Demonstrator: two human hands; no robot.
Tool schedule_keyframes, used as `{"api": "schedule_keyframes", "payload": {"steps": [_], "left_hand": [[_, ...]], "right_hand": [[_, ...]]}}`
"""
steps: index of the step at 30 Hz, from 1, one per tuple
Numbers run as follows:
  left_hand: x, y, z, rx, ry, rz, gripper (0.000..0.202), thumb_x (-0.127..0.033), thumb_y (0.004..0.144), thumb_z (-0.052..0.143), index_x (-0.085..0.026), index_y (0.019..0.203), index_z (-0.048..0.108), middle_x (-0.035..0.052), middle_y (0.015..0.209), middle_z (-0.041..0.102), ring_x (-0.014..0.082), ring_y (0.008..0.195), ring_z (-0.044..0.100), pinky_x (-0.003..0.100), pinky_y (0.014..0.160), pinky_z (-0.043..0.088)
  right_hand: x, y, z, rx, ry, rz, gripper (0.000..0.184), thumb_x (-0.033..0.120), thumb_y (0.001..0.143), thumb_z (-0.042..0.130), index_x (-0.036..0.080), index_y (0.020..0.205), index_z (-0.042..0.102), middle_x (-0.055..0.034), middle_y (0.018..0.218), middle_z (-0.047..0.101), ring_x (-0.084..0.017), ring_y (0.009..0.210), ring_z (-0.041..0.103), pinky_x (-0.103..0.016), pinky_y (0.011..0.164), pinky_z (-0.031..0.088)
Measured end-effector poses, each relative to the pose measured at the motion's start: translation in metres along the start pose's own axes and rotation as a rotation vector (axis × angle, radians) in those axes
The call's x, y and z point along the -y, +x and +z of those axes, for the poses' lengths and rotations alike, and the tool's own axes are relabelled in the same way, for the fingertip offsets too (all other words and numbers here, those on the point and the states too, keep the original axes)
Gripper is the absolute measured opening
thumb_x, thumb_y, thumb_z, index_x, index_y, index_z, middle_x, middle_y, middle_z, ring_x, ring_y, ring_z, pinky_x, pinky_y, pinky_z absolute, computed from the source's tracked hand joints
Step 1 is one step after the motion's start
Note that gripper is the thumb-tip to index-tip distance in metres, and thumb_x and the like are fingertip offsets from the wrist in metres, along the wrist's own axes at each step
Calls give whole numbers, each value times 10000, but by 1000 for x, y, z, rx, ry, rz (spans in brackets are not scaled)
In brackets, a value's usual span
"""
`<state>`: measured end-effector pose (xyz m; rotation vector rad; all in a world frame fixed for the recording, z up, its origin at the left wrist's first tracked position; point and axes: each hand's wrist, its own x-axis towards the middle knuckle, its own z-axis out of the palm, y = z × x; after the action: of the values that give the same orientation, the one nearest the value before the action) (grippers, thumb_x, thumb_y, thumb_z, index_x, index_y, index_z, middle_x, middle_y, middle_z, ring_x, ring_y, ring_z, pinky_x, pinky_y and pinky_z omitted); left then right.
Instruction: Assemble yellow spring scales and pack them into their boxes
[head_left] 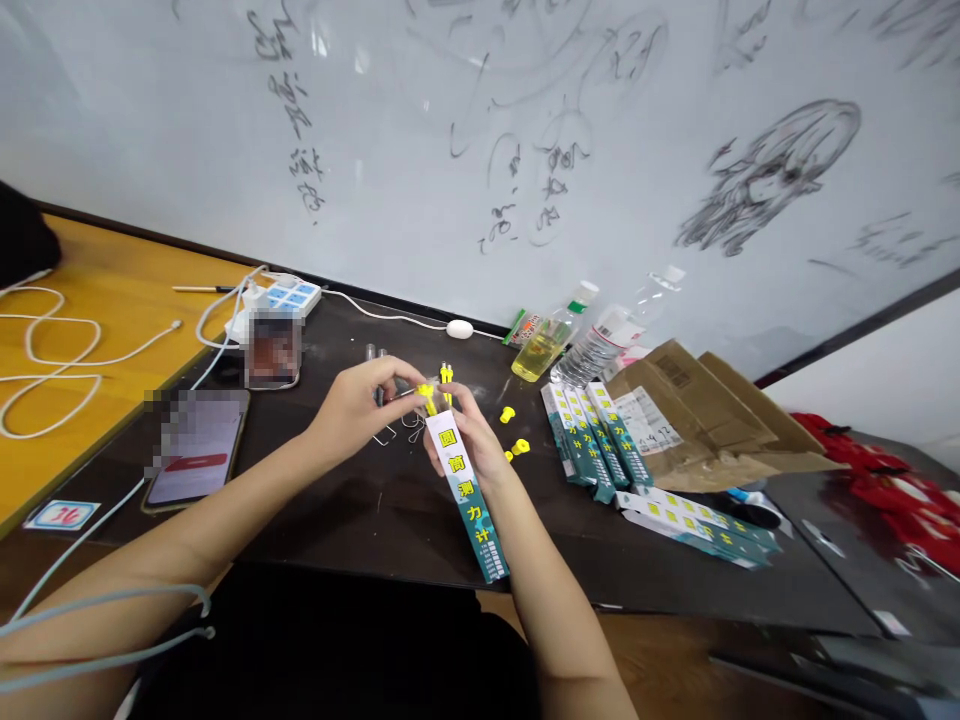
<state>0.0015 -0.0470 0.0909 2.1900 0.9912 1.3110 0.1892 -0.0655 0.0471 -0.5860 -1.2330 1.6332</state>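
My right hand (476,440) is wrapped around a long, narrow white and teal spring scale box (469,495) with yellow lettering, tilted so its upper end points away from me. My left hand (375,395) pinches a yellow plastic piece (427,395) at the box's upper end; whether that piece is partly inside cannot be made out. Behind the hands lies another yellow part (447,376). Several loose yellow caps (520,447) lie right of my right hand. Thin metal wire hooks (412,428) rest beneath my hands, partly covered.
More spring scale boxes (600,440) are grouped to the right, with others (697,525) nearer me. Beyond them are a cardboard piece (690,410) and bottles (544,345). A phone (195,450), power strip (289,295) and cables occupy the left. A whiteboard (420,180) stands behind.
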Motion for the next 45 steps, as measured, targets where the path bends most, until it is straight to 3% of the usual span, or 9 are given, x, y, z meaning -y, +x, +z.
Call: {"api": "schedule_keyframes", "payload": {"steps": [7,10,16,23,29,36,40,42,45], "left_hand": [[-13,-9,0,246,88,273,338,-168,903,453,-256,1205,574,37,1117,664,166,1011,585,347,920,422],[-7,-9,-7,217,76,245,390,-138,883,474,-263,1248,530,45,1144,638,171,1030,559,361,921,417],[15,-11,-11,181,108,203,147,-256,886,537,-221,971,652,40,975,616,150,931,573,308,824,465],[11,-10,-26,82,226,383,136,-257,888,549,-217,939,669,20,866,684,121,799,607,250,738,482],[3,-6,-18,305,183,513,192,-229,916,496,-236,1011,663,27,1008,699,154,945,595,301,850,486],[-4,-8,-19,458,74,406,272,-177,907,462,-244,1116,623,34,1078,673,177,966,553,340,873,456],[0,-17,1,249,17,262,328,-202,886,509,-224,1213,533,61,1107,624,179,986,550,356,871,464],[6,-19,15,53,-42,174,247,-225,882,534,-204,1127,557,66,1081,599,171,981,558,358,869,474],[9,-16,30,-28,-81,141,160,-239,886,538,-201,1025,609,59,1048,573,175,1024,544,371,902,469]], "right_hand": [[7,-3,2,5,-9,-40,468,478,790,571,334,1172,341,42,829,562,-98,429,537,-205,304,414],[8,-4,2,15,-14,-36,484,502,770,581,344,1161,344,17,937,583,-99,452,544,-205,297,410],[5,-5,4,69,-9,7,483,485,780,584,338,1175,348,22,900,569,-110,460,557,-216,302,421],[2,-5,3,96,-28,7,526,447,765,645,316,1202,382,-17,1053,585,-113,542,608,-235,400,491],[-1,-5,1,102,-11,-20,517,429,764,665,320,1203,416,21,930,573,-115,542,608,-248,428,514],[1,-5,0,82,-13,-18,533,442,749,682,322,1199,423,-12,1055,572,-106,586,608,-216,403,495],[1,-4,-1,-13,-51,-94,592,444,757,676,340,1246,359,-15,1067,586,-130,672,642,-226,456,527],[1,-2,-1,-77,-82,-158,596,437,769,667,344,1249,327,-13,1075,595,-139,712,655,-255,513,556],[1,1,-2,-153,-155,-272,549,431,781,659,319,1204,328,-27,1085,608,-165,800,668,-312,620,582]]}}
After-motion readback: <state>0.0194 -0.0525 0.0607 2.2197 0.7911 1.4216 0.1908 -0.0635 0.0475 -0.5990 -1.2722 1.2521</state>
